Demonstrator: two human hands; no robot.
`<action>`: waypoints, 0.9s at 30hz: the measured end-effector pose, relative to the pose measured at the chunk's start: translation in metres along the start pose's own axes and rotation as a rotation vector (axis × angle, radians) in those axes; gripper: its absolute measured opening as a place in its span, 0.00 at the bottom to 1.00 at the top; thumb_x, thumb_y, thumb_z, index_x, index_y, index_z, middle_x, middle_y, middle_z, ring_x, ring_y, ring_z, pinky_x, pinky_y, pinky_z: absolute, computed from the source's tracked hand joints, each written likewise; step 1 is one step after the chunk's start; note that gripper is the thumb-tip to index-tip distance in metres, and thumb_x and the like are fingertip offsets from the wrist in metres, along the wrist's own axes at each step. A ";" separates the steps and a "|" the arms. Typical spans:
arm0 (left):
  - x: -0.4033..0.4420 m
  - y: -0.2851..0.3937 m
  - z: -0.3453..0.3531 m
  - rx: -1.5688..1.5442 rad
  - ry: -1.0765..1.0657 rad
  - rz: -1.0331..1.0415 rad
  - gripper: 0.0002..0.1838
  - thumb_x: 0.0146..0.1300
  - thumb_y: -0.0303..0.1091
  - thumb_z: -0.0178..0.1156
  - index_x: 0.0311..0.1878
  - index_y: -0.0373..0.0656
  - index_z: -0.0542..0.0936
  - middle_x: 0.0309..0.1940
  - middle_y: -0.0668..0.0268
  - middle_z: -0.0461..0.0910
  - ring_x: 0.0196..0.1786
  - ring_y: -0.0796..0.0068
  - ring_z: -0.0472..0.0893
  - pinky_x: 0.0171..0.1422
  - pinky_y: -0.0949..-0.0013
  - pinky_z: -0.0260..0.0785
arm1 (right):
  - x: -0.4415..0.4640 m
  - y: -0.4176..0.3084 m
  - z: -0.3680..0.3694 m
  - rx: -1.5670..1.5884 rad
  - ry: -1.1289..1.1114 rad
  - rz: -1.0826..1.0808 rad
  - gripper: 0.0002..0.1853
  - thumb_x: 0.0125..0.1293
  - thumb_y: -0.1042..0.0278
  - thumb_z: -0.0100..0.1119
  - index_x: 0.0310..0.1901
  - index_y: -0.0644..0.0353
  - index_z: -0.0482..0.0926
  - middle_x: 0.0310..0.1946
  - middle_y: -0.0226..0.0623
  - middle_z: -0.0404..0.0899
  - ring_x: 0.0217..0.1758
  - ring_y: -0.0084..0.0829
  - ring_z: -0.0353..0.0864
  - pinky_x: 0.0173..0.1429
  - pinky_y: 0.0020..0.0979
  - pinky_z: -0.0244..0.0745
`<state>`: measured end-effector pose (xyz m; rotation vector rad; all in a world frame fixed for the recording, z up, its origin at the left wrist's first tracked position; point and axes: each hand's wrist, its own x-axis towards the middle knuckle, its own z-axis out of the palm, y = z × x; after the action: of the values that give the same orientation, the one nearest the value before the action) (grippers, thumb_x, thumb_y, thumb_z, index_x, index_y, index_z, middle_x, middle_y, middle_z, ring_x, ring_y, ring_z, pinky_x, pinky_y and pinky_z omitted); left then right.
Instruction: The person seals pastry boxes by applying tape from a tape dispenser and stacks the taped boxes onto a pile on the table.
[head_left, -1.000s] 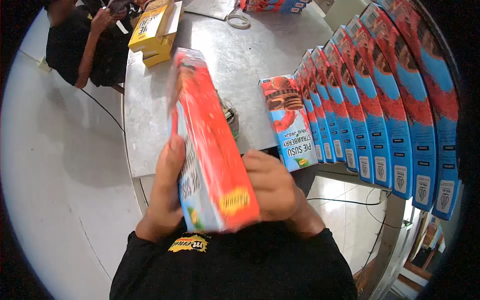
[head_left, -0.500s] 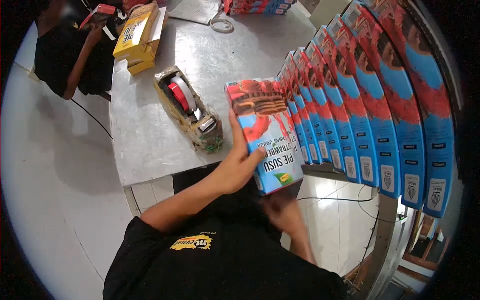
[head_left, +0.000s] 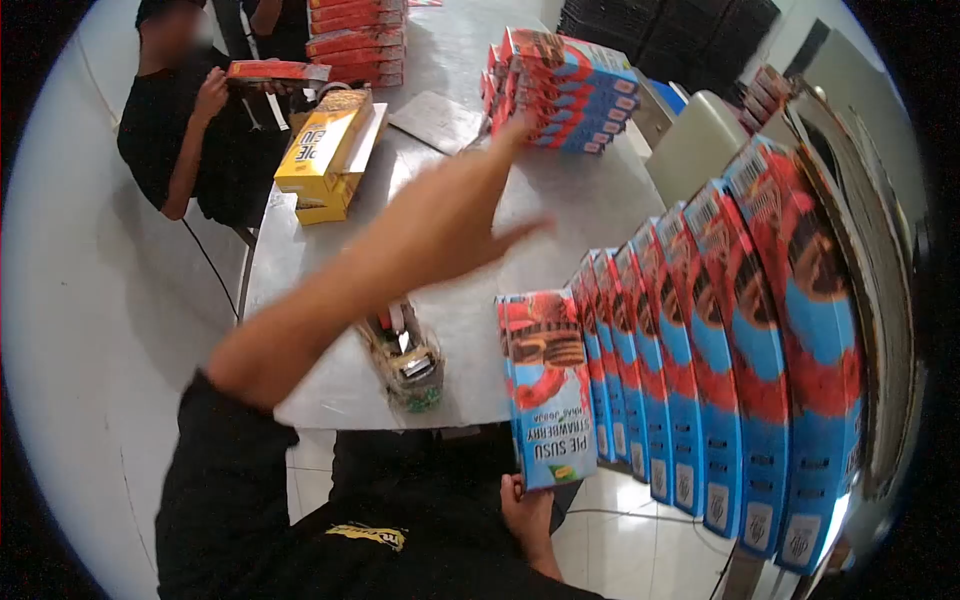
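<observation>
My left hand (head_left: 455,215), slightly blurred, stretches over the table with thumb and fingers apart, holding nothing. Its fingertips overlap, in view, a stack of red and blue pie boxes (head_left: 575,95); whether they touch is unclear. Low in the view, my right hand (head_left: 525,512) has its fingers closed at the lower end of a strawberry pie box (head_left: 548,390). That box stands at the near end of a row of matching boxes (head_left: 690,370). Under my left forearm sits a tape dispenser (head_left: 405,360), partly hidden.
Yellow boxes (head_left: 325,160) lie on the metal table (head_left: 460,390) at the left, beside a flat grey sheet (head_left: 437,120). Across the left side a person (head_left: 190,120) in black holds a red box (head_left: 278,72). Further red boxes (head_left: 355,45) are stacked behind. Dark crates (head_left: 670,40) stand at the back.
My left hand has let go of the strawberry pie box and moved forward over the table. The box now stands against the row, my right hand at its lower end. The view has tilted up.
</observation>
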<state>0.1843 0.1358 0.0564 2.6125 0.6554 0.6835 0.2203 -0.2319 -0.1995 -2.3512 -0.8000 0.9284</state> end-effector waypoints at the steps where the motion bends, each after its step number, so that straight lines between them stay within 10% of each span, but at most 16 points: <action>1: 0.044 -0.026 0.008 0.085 0.202 0.129 0.46 0.62 0.48 0.74 0.77 0.47 0.61 0.44 0.45 0.83 0.47 0.42 0.84 0.51 0.50 0.77 | 0.006 0.004 0.003 -0.009 0.002 -0.022 0.13 0.69 0.62 0.66 0.43 0.65 0.82 0.39 0.48 0.88 0.43 0.47 0.88 0.51 0.46 0.79; 3: 0.128 -0.072 0.027 0.255 0.331 0.183 0.44 0.58 0.47 0.77 0.73 0.44 0.66 0.51 0.45 0.80 0.53 0.44 0.81 0.55 0.50 0.76 | 0.009 0.024 0.016 -0.113 0.370 -0.481 0.14 0.68 0.68 0.67 0.49 0.68 0.79 0.37 0.50 0.83 0.44 0.43 0.85 0.53 0.39 0.77; 6: 0.224 -0.115 0.059 0.467 0.378 0.246 0.36 0.55 0.44 0.76 0.64 0.40 0.72 0.56 0.45 0.78 0.62 0.44 0.79 0.57 0.49 0.76 | 0.012 0.051 0.059 0.660 0.507 -0.270 0.16 0.66 0.73 0.67 0.53 0.71 0.78 0.50 0.47 0.83 0.59 0.44 0.82 0.69 0.42 0.69; 7: 0.251 -0.127 0.073 0.659 0.460 0.311 0.37 0.53 0.43 0.76 0.64 0.41 0.73 0.58 0.46 0.77 0.63 0.47 0.79 0.58 0.50 0.76 | 0.011 0.049 0.038 0.207 0.316 -0.262 0.17 0.66 0.75 0.66 0.53 0.71 0.77 0.52 0.47 0.82 0.62 0.43 0.80 0.69 0.43 0.69; 10: 0.302 -0.154 0.121 0.898 0.542 0.372 0.32 0.58 0.41 0.72 0.65 0.45 0.73 0.58 0.50 0.78 0.61 0.53 0.80 0.58 0.52 0.75 | 0.021 0.068 0.052 0.442 0.350 -0.210 0.16 0.67 0.72 0.65 0.54 0.70 0.77 0.52 0.48 0.82 0.61 0.43 0.80 0.69 0.45 0.70; 15: 0.326 -0.157 0.121 0.912 0.384 0.349 0.22 0.67 0.37 0.62 0.63 0.48 0.74 0.52 0.59 0.83 0.58 0.58 0.83 0.56 0.54 0.76 | 0.021 0.092 0.066 -0.249 0.421 -0.413 0.17 0.68 0.70 0.65 0.55 0.68 0.78 0.52 0.47 0.83 0.58 0.44 0.81 0.67 0.47 0.72; 20: 0.267 -0.141 0.063 0.936 0.320 0.416 0.24 0.66 0.33 0.65 0.66 0.51 0.74 0.54 0.62 0.83 0.58 0.58 0.84 0.58 0.54 0.77 | 0.026 0.062 0.063 0.245 0.430 -0.320 0.11 0.68 0.70 0.67 0.50 0.63 0.83 0.47 0.43 0.85 0.51 0.43 0.84 0.57 0.43 0.76; 21: 0.249 -0.142 0.050 0.916 0.360 0.469 0.24 0.67 0.32 0.64 0.66 0.51 0.74 0.56 0.62 0.83 0.59 0.59 0.83 0.60 0.54 0.76 | 0.022 0.029 0.041 -0.092 0.462 -0.491 0.10 0.68 0.71 0.68 0.48 0.63 0.83 0.42 0.41 0.86 0.45 0.38 0.85 0.52 0.37 0.78; 27: 0.079 -0.099 -0.070 0.653 0.320 0.779 0.30 0.55 0.25 0.68 0.65 0.49 0.79 0.65 0.64 0.80 0.73 0.60 0.74 0.76 0.49 0.63 | -0.013 -0.043 -0.031 0.397 -0.451 -0.167 0.15 0.70 0.55 0.69 0.52 0.54 0.86 0.42 0.37 0.87 0.44 0.30 0.85 0.51 0.36 0.79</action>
<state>0.1750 0.2740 0.0984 3.4188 -0.1543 1.3046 0.2203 -0.2164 -0.1474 -1.7302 -0.8671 1.4206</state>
